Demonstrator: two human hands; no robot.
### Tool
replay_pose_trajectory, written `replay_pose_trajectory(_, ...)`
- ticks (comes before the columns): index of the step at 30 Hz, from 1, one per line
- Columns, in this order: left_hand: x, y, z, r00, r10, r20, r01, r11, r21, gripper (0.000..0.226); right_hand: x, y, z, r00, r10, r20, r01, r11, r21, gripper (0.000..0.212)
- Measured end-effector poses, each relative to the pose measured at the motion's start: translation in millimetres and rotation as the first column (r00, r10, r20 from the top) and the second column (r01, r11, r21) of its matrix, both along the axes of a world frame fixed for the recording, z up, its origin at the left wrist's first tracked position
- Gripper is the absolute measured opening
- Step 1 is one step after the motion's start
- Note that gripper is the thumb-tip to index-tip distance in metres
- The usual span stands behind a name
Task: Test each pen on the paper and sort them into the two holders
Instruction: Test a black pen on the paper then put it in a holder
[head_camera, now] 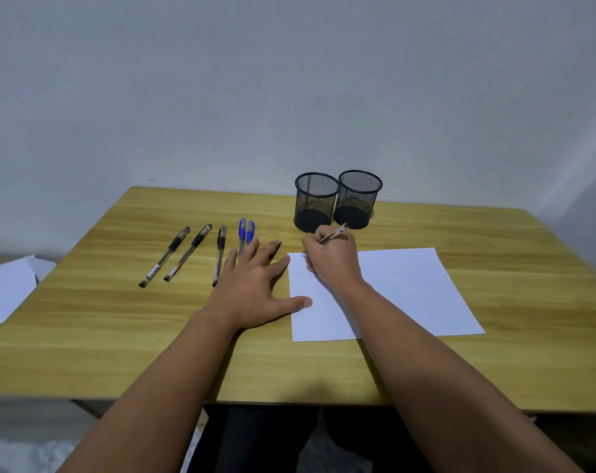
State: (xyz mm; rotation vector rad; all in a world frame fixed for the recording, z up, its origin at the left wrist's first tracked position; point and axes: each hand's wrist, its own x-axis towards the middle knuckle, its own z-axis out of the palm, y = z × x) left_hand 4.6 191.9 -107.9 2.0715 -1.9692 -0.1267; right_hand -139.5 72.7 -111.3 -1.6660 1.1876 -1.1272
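My right hand (330,254) grips a pen (336,233) with its tip on the top left corner of a white sheet of paper (402,288), where faint marks show. My left hand (252,285) lies flat on the table with fingers spread, its thumb on the paper's left edge. A black pen cap (277,249) sticks out from under its fingers. Left of it lie three black pens (165,256) (188,251) (219,255) and two blue-capped pens (242,232) (250,231), partly hidden by my fingers. Two black mesh holders (315,201) (358,199) stand side by side behind the paper; nothing shows inside them.
The wooden table (119,319) stands against a plain wall. Loose white paper (6,291) lies off the table's left edge. The table's front edge runs just above my lap.
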Motion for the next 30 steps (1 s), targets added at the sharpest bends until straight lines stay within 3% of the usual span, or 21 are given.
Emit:
replay_pose_trajectory(4, -0.2, -0.8, 0.3, 1.000, -0.002, -0.008, 0.002, 1.000, -0.001, 0.103, -1.5, 0.5, -1.5, 1.000, 0.016, -0.019, -0.016, 1.000, 0.001, 0.033)
replay_pose_trajectory(8, 0.2, -0.3, 0.5, 1.000, 0.000, -0.010, 0.000, 1.000, 0.001, 0.104, -2.2, -0.8, 0.1, 0.998, -0.048, 0.046, 0.047, 0.999, 0.018, 0.039)
replay_pose_trajectory(18, 1.0, -1.1, 0.1, 1.000, 0.000, 0.001, 0.000, 1.000, 0.004, 0.105, -0.9, 2.9, 1.5, 0.998, -0.053, -0.031, 0.053, 0.998, -0.017, 0.043)
replay_pose_trajectory(23, 1.3, -0.8, -0.3, 1.000, -0.002, -0.004, 0.002, 1.000, 0.004, 0.105, -1.0, 3.4, 1.6, 0.998, -0.031, -0.047, 0.031, 1.000, -0.004, 0.033)
replay_pose_trajectory(27, 0.9, -1.3, 0.3, 1.000, -0.005, -0.001, 0.005, 1.000, 0.009, 0.105, -1.8, 3.4, 2.7, 0.998, -0.052, -0.036, 0.052, 0.999, -0.009, 0.045)
replay_pose_trajectory(30, 1.1, -1.9, 0.2, 1.000, -0.005, -0.006, 0.005, 1.000, 0.012, 0.105, -1.1, 3.0, 2.5, 0.997, -0.066, -0.044, 0.066, 0.998, -0.021, 0.043)
